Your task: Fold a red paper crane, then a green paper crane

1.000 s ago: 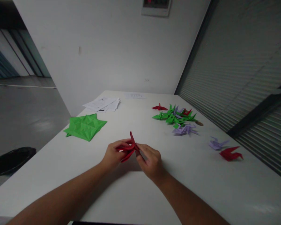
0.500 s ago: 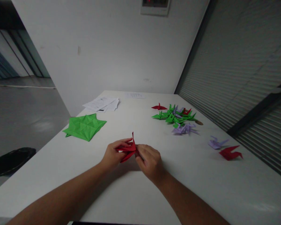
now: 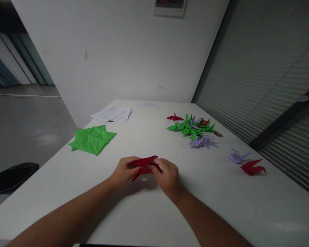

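pointed, folded red paper (image 3: 145, 164) (tight in fingers of left hand (image 3: 122, 171) and right hand (image 3: 168, 174))

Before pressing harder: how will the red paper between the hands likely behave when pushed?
The red folded paper probably bends easily; its edges look thin. Overlapping folds may stiffen it somewhat. It seems light, being paper held between left hand and right hand.

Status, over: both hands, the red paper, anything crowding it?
Left hand and right hand both gripping. Folded red paper held between them. Creased green paper off left, heap of paper birds off right, neither touching it.
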{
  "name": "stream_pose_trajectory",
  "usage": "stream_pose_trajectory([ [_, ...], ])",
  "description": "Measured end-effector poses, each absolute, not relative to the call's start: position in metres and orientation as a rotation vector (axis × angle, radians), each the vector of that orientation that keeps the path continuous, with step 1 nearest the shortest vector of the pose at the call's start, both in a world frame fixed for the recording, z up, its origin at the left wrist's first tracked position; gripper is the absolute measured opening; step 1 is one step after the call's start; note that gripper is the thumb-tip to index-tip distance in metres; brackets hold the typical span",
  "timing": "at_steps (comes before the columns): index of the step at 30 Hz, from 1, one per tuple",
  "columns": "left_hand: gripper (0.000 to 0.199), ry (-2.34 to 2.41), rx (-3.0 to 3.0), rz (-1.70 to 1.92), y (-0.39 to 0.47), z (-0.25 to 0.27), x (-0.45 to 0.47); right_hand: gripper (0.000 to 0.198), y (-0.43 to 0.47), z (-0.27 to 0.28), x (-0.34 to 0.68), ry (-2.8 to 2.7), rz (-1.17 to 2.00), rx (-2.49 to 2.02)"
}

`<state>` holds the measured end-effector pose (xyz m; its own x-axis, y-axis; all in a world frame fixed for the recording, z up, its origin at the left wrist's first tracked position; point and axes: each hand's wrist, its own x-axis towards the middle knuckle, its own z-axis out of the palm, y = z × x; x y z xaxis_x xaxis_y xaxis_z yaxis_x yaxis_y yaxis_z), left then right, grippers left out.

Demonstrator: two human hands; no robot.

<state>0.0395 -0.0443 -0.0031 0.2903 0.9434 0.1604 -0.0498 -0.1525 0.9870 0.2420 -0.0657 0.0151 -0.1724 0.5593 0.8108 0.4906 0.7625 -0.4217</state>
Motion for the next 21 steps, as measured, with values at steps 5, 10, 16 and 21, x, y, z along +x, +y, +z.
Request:
stream_pose_trajectory([
  [5,0.033,0.817,1.279,1.049,-0.044,-0.012,0.04,0.008,-0.063,0.022,0.24,-1.678,0.226,-0.869],
  [10,0.037,0.742,1.143,1.025,-0.044,-0.011,0.045,0.007,-0.056,0.016,0.24,-1.607,0.518,-0.955],
  [16,0.055,0.62,0.934,1.08,-0.047,0.001,0.048,0.018,-0.051,0.009,0.241,-1.51,0.715,-1.117],
  [21,0.071,0.663,1.035,1.013,-0.046,0.004,0.046,0.023,-0.047,0.006,0.243,-1.469,0.756,-1.19],
])
